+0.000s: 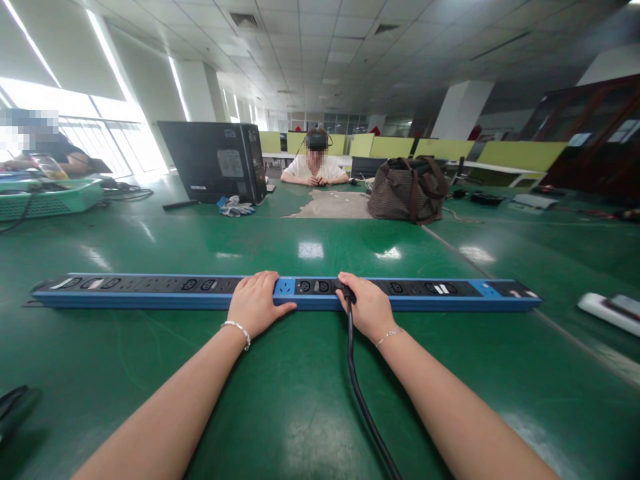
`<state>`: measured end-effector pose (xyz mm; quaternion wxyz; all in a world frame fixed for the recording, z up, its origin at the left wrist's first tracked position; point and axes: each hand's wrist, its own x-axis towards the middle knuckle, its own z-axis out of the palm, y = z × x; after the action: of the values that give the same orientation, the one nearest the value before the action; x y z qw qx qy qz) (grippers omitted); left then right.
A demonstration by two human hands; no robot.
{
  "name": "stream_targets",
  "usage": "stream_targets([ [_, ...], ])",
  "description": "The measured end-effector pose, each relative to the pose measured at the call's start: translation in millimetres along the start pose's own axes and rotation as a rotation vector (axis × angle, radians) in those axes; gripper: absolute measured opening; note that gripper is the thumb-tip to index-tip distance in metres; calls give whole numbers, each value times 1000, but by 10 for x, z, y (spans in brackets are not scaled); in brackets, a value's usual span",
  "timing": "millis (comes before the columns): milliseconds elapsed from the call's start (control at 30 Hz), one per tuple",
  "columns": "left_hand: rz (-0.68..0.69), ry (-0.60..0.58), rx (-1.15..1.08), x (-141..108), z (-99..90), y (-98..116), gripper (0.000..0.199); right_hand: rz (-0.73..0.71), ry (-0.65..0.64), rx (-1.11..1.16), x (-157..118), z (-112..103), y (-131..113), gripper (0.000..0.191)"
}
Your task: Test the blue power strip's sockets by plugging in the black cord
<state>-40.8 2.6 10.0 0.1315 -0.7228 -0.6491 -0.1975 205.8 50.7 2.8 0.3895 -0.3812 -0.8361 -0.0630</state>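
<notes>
A long blue power strip [165,301] with a row of black and blue sockets lies across the green table [310,373]. My left hand [255,301] rests over the strip left of its middle, fingers across the top and thumb stretched along the front edge. My right hand [369,305] grips a black plug [346,291] at a socket right of the middle. Whether the plug is fully seated is hidden by the fingers. From the plug a thick black cable [356,380] runs down toward me between my forearms.
Farther back stand a black computer case [213,160], gloves [235,206] and a brown bag [407,190]. A green basket [75,199] is at the left, a white device [607,312] at the right. One person sits opposite, another at far left.
</notes>
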Motion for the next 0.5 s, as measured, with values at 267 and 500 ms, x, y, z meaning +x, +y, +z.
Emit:
stream_targets([
  [267, 6, 2, 23, 3, -4, 7, 62, -16, -6, -58, 56, -10, -22, 22],
  [500, -9, -11, 19, 4, -15, 15, 62, 18, -41, -71, 71, -24, -89, 24],
])
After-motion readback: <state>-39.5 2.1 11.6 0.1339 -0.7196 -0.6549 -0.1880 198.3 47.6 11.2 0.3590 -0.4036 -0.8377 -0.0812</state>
